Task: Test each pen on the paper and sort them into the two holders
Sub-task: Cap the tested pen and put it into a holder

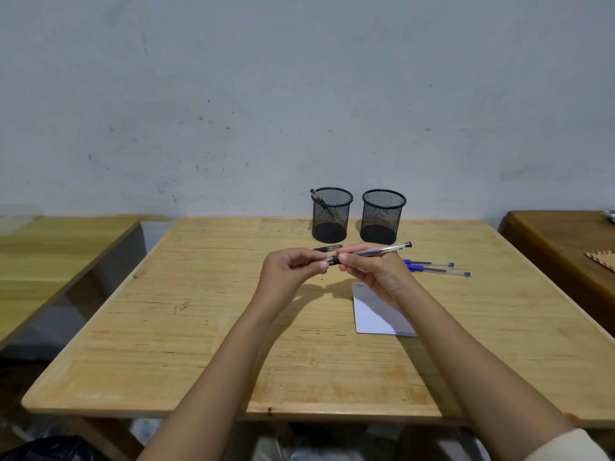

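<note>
One pen (322, 203) is already sorted into the left holder (331, 215), the right holder (382, 216) looks empty, a black-capped pen (372, 252) is pinched by fingers (342, 257) of both hands, and three pens are left on the tabletop (199, 327).

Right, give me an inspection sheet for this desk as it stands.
Surface: wooden table, a small ink scribble left of centre.
Job's things: left mesh holder has one pen leaning inside; right mesh holder looks empty. Paper lies flat, scribbles at its top edge. Two blue pens lie capped to the right; a black pen lies in front of the left holder.
Clutter: nothing seen.
Hands: right hand holds a clear-barrelled pen; left hand pinches its cap end.
Cables: nothing seen.
Surroundings: grey scuffed wall, other tables on both sides.
</note>
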Available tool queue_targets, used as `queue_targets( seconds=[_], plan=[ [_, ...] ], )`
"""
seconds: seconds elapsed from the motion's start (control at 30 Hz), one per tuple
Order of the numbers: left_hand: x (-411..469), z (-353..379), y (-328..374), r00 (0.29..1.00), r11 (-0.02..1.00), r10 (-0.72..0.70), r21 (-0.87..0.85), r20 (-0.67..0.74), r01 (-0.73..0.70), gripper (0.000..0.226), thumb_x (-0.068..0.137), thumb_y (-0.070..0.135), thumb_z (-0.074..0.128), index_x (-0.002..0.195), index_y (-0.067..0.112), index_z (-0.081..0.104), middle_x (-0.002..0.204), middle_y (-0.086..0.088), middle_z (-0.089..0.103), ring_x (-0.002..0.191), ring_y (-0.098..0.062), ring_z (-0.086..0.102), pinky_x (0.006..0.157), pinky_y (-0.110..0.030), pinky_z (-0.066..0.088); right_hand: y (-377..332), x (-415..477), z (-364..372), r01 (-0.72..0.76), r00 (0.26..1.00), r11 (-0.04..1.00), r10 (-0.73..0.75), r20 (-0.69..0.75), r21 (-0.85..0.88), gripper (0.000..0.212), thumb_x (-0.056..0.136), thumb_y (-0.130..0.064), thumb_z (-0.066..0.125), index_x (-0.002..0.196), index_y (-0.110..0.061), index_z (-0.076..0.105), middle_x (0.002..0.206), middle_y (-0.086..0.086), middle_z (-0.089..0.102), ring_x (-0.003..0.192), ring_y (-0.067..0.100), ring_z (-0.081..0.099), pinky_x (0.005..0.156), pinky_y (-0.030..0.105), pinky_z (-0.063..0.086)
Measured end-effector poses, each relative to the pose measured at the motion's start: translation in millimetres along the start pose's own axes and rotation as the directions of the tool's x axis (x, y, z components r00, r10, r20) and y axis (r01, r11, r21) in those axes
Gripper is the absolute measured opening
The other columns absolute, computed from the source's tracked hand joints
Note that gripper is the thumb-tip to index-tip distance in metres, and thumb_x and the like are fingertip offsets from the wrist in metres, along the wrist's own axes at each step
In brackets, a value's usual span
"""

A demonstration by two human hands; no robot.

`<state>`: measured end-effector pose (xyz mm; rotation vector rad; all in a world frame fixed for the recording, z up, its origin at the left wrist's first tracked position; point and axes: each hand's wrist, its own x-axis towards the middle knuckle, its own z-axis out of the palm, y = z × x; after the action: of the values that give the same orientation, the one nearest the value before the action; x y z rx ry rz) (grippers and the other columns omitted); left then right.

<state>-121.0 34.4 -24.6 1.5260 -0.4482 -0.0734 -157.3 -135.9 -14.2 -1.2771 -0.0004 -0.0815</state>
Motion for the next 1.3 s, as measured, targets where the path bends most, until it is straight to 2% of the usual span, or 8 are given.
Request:
queue_targets(
  seconds=[0.23,0.37,0.43,0.6,0.77,0.93,1.13,1.3],
  plan=[
    [6.6,-2.2,5.9,1.000,1.000,0.012,0.025,0.010,-0.012,0.013,0.074,0.001,0.073,0.085,0.008,0.073,0.071,0.004,0.073,0.072,-0.006,0.067,0.071,-0.015,0.052,-12.5,0.6,-2.3,0.027,0.999,0.993,-0.022,0.043,-0.111,0.016,0.078,0.002,0.066,0.094,0.004,0.068,0.077,0.007,0.070,0.070,0.013,0.068,0.066,0.016,0.053],
    [15.0,-21.3,9.4,0.999,0.998,-0.016,0.052,-0.038,0.018,0.017,0.072,0.005,0.076,0.088,0.007,0.074,0.083,-0.004,0.073,0.077,-0.006,0.067,0.072,-0.013,0.050,-20.4,2.4,-13.3,0.082,0.996,0.994,-0.084,-0.033,-0.073,0.010,0.080,0.001,0.065,0.088,-0.003,0.069,0.072,0.000,0.073,0.067,0.008,0.068,0.065,0.014,0.053],
    [19.2,-29.5,12.4,0.998,0.997,-0.024,0.067,-0.053,0.027,0.017,0.073,0.003,0.075,0.090,0.006,0.073,0.085,-0.004,0.072,0.074,-0.002,0.066,0.070,-0.011,0.050,-23.2,3.0,-20.9,0.120,0.991,0.974,-0.128,-0.031,-0.191,0.011,0.077,0.001,0.068,0.084,-0.006,0.071,0.068,0.000,0.073,0.067,0.009,0.068,0.067,0.016,0.053],
    [38.6,-28.2,27.8,0.997,0.996,0.041,0.084,-0.062,-0.036,0.019,0.075,0.002,0.073,0.091,0.012,0.072,0.085,-0.004,0.071,0.074,-0.002,0.064,0.072,-0.011,0.050,-29.4,14.1,-22.2,0.123,0.992,0.748,-0.108,0.063,-0.653,0.017,0.069,-0.004,0.079,0.079,-0.016,0.074,0.069,0.001,0.072,0.067,0.008,0.067,0.070,0.024,0.054],
    [66.9,-7.3,45.1,0.990,0.990,0.134,0.060,-0.044,-0.131,0.025,0.077,0.000,0.071,0.099,0.012,0.069,0.093,-0.005,0.072,0.086,-0.013,0.066,0.086,-0.023,0.053,-34.6,30.1,-11.5,0.146,0.988,0.511,-0.115,0.101,-0.847,0.017,0.070,-0.008,0.079,0.081,-0.018,0.072,0.072,0.000,0.068,0.071,0.018,0.067,0.075,0.034,0.057],
    [97.3,3.9,37.8,0.970,0.980,0.187,0.104,-0.154,-0.172,0.031,0.085,0.019,0.067,0.115,0.011,0.063,0.102,0.001,0.069,0.090,0.002,0.064,0.079,-0.012,0.047,-37.4,58.9,-15.1,0.130,0.977,0.678,-0.213,-0.024,-0.723,0.026,0.075,0.003,0.069,0.076,-0.020,0.057,0.068,-0.004,0.062,0.066,0.018,0.063,0.075,0.039,0.054],
    [127.1,2.3,-22.3,0.999,0.956,-0.002,0.294,-0.044,0.015,0.082,0.078,0.038,0.071,0.145,0.016,0.029,0.150,-0.001,0.034,0.134,-0.011,0.036,0.110,-0.028,0.031,-60.2,99.8,-26.2,0.192,0.943,0.897,-0.281,-0.178,-0.399,0.016,0.088,0.001,0.055,0.086,-0.012,0.047,0.089,0.012,0.058,0.077,0.021,0.070,0.073,0.029,0.059],
    [148.5,14.3,-45.2,0.999,0.960,-0.038,0.278,-0.031,0.045,0.091,0.071,0.053,0.070,0.145,0.026,0.025,0.151,0.006,0.031,0.137,-0.008,0.030,0.109,-0.027,0.028,-65.9,135.5,-31.4,0.221,0.911,0.861,-0.350,-0.219,-0.458,0.006,0.089,-0.004,0.055,0.088,-0.008,0.051,0.086,0.006,0.056,0.078,0.022,0.071,0.075,0.034,0.059]
  ],
)
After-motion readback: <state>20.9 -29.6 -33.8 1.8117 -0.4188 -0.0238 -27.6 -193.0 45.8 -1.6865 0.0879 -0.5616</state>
